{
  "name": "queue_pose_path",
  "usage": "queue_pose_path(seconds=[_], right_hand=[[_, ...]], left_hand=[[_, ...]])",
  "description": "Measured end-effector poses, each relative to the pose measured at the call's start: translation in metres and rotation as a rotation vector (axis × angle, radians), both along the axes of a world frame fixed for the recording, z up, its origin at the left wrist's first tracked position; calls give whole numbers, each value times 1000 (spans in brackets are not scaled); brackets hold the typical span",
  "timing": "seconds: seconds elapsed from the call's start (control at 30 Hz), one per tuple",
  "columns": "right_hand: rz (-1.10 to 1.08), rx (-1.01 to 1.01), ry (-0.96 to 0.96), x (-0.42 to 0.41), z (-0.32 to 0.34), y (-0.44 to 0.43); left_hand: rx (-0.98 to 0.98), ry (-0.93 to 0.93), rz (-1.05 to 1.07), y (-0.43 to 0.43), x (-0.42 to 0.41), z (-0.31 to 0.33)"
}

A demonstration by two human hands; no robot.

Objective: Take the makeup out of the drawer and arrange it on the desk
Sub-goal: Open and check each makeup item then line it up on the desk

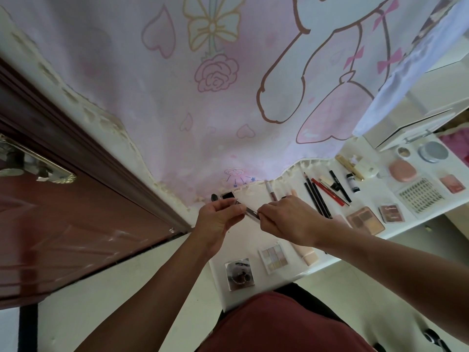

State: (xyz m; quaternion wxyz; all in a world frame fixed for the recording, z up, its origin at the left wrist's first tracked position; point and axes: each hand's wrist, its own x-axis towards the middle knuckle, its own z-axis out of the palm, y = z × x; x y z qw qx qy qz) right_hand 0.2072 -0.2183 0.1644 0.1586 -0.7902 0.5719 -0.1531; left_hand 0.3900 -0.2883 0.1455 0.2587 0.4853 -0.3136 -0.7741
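One slim makeup stick [251,213] is held above the left end of the desk [241,247]. It is pinched at one end by the left hand [218,221] and clamped at the other by the curled fingers of the right hand [289,219]. Along the front edge are laid one silver square compact [239,274], one pale eyeshadow palette [272,255] and one peach tube [305,253], the tube partly hidden by the right forearm. Farther right, two black pencils [320,199] are set side by side, then one large brown palette [365,221] and one small brown palette [390,213]. The back edge is overhung by a pink printed curtain [228,110]. A brown door [63,224] is seen at the left.
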Motion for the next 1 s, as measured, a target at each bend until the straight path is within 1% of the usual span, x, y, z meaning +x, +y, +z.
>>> queue_pose_path(seconds=[0.17, 0.27, 0.4, 0.5, 0.57, 0.63, 0.73, 0.87, 1.0], right_hand=[[-35, -43, 20, 3, -5, 3], [-49, 2, -33, 4, -2, 4], [-62, 261, -227, -2, 8, 4], [-142, 469, -423, -5, 9, 3], [-146, 528, -514, -5, 11, 3], [-109, 509, -521, -4, 14, 3], [-80, 470, -431, -5, 15, 4], [-112, 443, -516, -9, 15, 4], [-151, 480, -500, -13, 9, 6]], left_hand=[[-9, 5, 4, 2, 0, -1], [-1, 2, 24, 1, 2, -2], [-20, 9, 14, -2, 6, -1], [-29, 17, -4, -3, 7, 1], [-31, 31, -26, -3, 6, 3], [-29, 56, -33, -2, 6, 3], [-7, 116, -39, -2, 8, 3], [-11, 162, -89, 0, 9, 3], [-8, 161, -82, -1, 6, 4]])
